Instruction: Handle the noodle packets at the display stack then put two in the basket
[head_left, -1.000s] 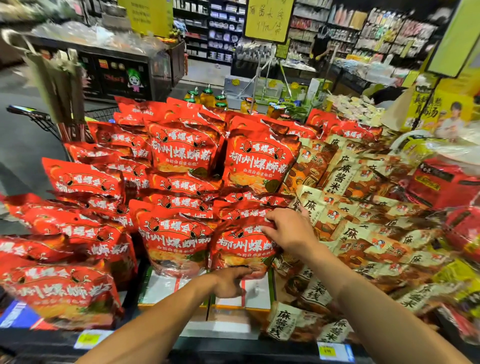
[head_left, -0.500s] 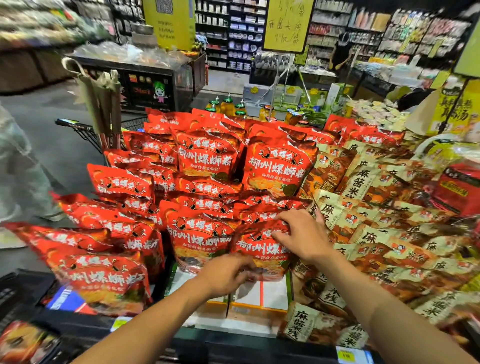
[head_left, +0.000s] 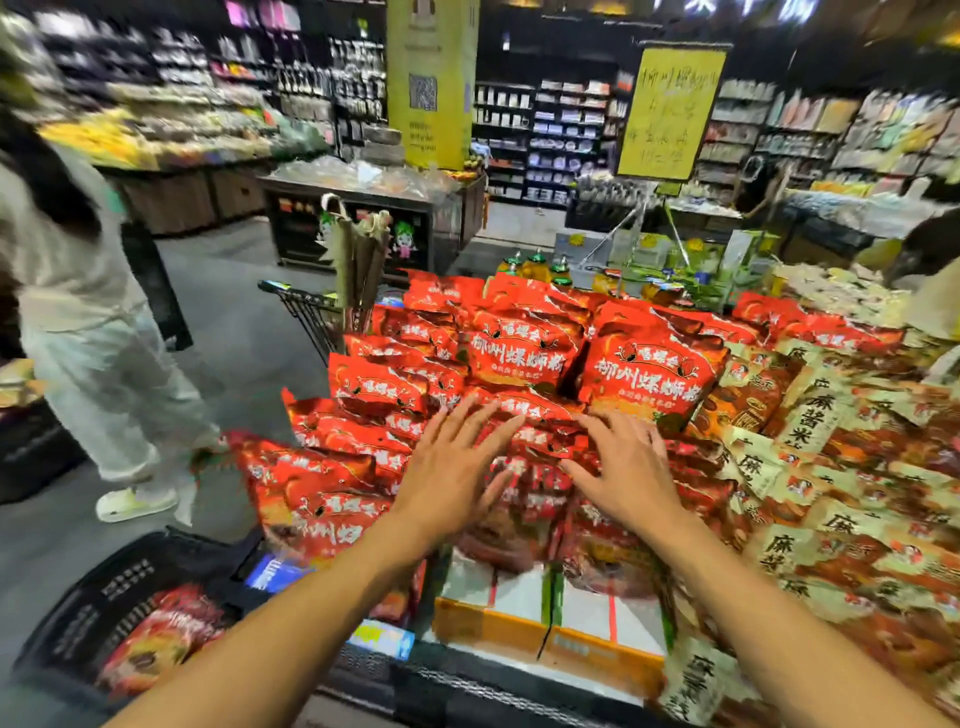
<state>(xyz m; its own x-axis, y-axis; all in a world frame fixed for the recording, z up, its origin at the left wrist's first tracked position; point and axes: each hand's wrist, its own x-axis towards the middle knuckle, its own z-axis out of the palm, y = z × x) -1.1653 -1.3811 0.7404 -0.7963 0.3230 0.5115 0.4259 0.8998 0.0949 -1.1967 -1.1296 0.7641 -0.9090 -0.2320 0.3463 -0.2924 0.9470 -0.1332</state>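
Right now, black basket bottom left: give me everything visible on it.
The black basket looks like plastic with slotted walls and sits low at the left of the display, beside the left forearm. It is upright, open at the top, partly cut off by the frame. Inside lie red snack bags, blurred. Neither hand touches it.

Both the left hand (head_left: 447, 467) and right hand (head_left: 621, 470) hover, fingers spread, over red noodle packets (head_left: 524, 353) beside beige sesame-noodle packets (head_left: 810, 410).
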